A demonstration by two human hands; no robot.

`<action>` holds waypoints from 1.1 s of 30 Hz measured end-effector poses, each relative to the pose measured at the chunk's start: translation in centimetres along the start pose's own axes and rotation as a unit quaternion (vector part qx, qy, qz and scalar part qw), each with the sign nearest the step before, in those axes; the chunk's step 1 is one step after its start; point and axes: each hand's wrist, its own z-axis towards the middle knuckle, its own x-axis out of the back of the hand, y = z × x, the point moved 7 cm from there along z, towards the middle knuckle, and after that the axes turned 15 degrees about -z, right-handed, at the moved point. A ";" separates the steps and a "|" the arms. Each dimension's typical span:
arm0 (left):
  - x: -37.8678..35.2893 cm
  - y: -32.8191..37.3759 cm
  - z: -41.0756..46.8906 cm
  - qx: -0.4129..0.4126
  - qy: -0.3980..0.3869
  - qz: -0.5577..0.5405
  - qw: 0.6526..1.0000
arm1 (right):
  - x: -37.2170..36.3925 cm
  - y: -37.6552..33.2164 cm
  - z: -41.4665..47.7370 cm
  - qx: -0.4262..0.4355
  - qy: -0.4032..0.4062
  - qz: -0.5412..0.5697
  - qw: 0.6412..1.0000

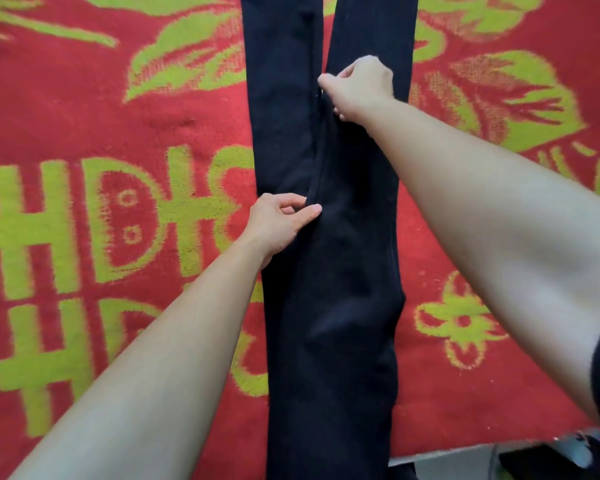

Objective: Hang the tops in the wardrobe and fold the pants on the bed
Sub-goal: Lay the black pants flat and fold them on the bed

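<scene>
I'm pinching the pants' [343,323] inner seam with left hand [278,221] and right hand [357,86] fingers [326,81] so the legs stack neatly for folding.

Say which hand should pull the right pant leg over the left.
Probably the right hand: it pinches that leg's inner edge up the pants; the left hand pinches nearer, at the centre fold.

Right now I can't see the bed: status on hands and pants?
Left hand pinching black pants at centre seam. Right hand pinching farther up. Pants lengthwise on blanket, legs not yet folded.
</scene>
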 end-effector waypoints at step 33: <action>5.3 -2.3 -1.2 -0.048 0.137 0.006 0.989 | -4.7 -4.2 -3.4 0.145 -0.012 -0.059 0.988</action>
